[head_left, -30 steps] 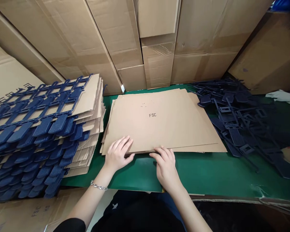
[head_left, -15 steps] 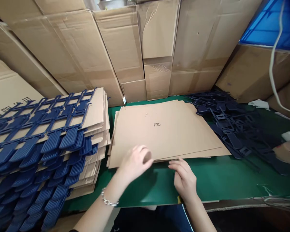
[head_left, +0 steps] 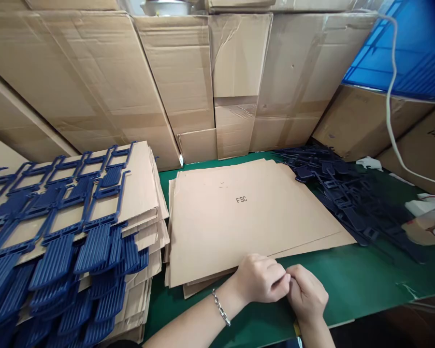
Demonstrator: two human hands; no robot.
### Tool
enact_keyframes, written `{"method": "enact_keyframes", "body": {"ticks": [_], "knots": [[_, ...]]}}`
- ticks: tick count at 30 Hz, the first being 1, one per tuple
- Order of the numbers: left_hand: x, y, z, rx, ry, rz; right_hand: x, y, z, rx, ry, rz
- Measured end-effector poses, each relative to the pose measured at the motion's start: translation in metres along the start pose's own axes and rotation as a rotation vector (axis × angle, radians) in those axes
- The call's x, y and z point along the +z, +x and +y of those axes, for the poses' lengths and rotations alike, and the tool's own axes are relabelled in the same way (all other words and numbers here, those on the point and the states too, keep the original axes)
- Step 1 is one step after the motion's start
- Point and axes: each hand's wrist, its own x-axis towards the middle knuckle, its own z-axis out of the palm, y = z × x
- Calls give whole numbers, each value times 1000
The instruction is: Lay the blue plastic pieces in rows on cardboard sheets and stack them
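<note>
My left hand, with a chain bracelet on its wrist, is curled closed at the near edge of a stack of flat cardboard sheets. The top sheet bears the print "FSC". Just right of it, my right hand is closed too, and the fingers of both hands meet. Whatever they may pinch is hidden. To the left, dark blue plastic parts with ribbed paddles and open frames lie in layers between cardboard sheets.
Loose dark plastic parts lie heaped on the green table at the right. Cardboard boxes form a wall behind. A blue crate and a white cable are at the upper right.
Both hands have moved right and toward me, from apart to touching, and their fingers have closed. The view has shifted slightly.
</note>
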Motion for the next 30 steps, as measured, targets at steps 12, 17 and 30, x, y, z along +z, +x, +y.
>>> {"method": "enact_keyframes", "body": {"ticks": [12,17,30], "knots": [[17,-14,7,61,-65,37,2,-2,3,100,77,-86],[16,-15,7,29,-102,-58,0,0,1,71,153,-175],[15,-15,5,-35,-112,-413,-74,142,115,425,-402,-122]]}}
